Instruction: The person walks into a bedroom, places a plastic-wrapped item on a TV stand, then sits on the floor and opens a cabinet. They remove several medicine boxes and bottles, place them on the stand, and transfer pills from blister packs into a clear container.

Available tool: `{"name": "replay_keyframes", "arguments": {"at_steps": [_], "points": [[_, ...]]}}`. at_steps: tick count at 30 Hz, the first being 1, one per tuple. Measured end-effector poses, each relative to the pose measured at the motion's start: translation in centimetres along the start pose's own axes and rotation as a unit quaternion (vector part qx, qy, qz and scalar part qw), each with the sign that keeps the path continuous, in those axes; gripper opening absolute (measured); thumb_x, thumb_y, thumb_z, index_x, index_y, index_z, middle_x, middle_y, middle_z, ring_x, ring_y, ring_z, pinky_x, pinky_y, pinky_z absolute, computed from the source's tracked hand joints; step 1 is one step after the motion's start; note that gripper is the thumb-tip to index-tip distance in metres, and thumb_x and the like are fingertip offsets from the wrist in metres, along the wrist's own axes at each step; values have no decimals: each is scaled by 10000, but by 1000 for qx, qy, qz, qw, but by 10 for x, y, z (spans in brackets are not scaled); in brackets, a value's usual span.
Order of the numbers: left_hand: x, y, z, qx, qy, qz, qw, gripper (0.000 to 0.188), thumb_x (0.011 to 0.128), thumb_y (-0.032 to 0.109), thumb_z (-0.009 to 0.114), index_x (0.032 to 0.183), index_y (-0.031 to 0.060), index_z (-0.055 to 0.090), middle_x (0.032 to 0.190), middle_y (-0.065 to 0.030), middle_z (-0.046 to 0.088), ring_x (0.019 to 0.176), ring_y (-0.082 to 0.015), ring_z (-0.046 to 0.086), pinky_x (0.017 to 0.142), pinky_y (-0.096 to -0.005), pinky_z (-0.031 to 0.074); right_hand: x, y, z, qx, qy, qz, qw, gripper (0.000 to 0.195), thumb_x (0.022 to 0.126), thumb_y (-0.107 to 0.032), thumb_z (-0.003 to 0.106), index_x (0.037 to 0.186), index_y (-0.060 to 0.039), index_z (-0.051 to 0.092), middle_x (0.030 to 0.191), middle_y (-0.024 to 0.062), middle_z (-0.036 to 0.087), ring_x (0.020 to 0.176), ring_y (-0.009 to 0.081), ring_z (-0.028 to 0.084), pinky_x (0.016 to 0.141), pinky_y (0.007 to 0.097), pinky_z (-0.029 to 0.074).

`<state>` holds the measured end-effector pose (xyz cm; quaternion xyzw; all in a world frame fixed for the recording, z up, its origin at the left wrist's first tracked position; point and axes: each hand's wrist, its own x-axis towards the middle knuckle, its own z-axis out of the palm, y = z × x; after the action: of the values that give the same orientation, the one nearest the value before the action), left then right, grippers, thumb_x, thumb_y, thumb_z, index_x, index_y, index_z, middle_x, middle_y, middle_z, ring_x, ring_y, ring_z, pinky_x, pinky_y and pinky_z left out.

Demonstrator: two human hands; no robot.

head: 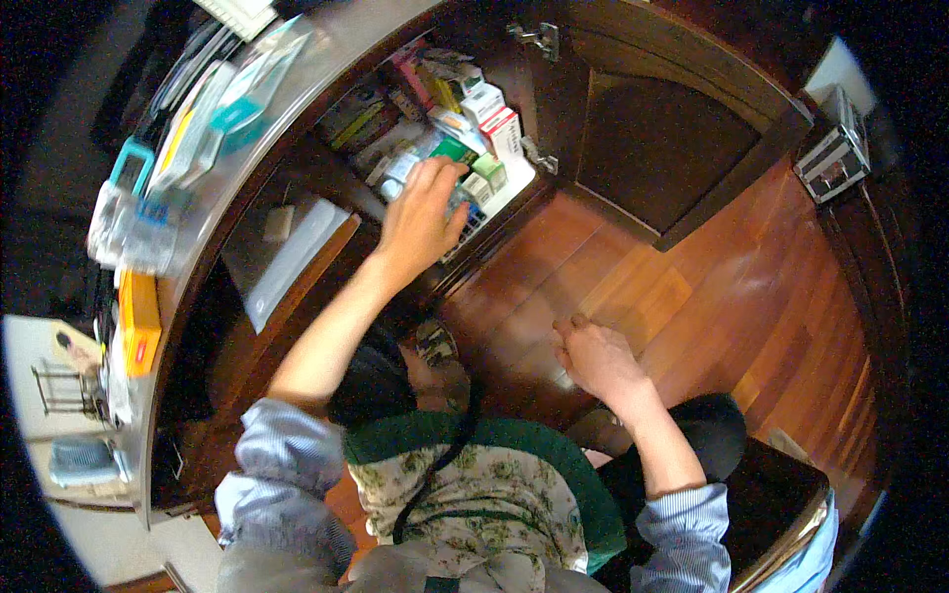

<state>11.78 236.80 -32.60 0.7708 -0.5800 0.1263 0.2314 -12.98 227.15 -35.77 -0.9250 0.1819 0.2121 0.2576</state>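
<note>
My left hand (419, 219) reaches into an open dark wooden cabinet, palm down over a white tray (523, 180) crowded with small boxes. Its thumb stands apart from the fingers, and I see nothing held. Close to the fingertips lie a dark green box (454, 150) and a pale green carton (489, 170). A white box with red edges (504, 133) and a plain white box (482, 102) stand farther back. Lower right, my right hand (597, 357) hangs above the wooden floor with its fingers curled under; its palm is hidden.
The cabinet door (667, 141) stands swung out on metal hinges (545, 41). Left of the tray, a shelf board holds a translucent plastic sleeve (296, 259). The countertop above carries an orange box (139, 322) and teal-edged folders (237, 111). A silver-edged case (834, 148) sits far right.
</note>
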Motion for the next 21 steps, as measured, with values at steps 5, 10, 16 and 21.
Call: {"name": "replay_keyframes", "arguments": {"at_steps": [5,10,16,21], "points": [[0,-100,163,-44,-149,-185,970,592,676,66,691,1189,18,400,1212,-201,407,1091,-407,422,921,-435,385,1,16,6,-25,63,-9,998,250,794,-184,592,989,-40,532,902,146,573,861,305,590,724,393,495],[21,-119,249,49,-196,-251,947,809,708,137,694,1368,230,236,1382,-132,249,1160,-479,339,986,-530,302,4,24,8,-60,92,4,994,274,789,-201,600,1006,-46,534,953,139,563,878,292,577,721,379,496],[26,-97,267,82,-143,-314,935,669,765,124,639,1323,227,285,1357,-162,230,1138,-438,329,863,-493,435,3,37,16,-34,93,4,995,294,784,-217,602,1013,-43,544,975,138,558,911,287,568,743,368,489],[22,-115,270,52,-113,-295,947,510,773,112,631,1207,184,374,1236,-176,326,1076,-415,393,810,-497,448,1,33,12,-46,93,12,995,295,786,-226,595,1012,-42,548,963,135,563,915,286,567,746,373,487]]}}
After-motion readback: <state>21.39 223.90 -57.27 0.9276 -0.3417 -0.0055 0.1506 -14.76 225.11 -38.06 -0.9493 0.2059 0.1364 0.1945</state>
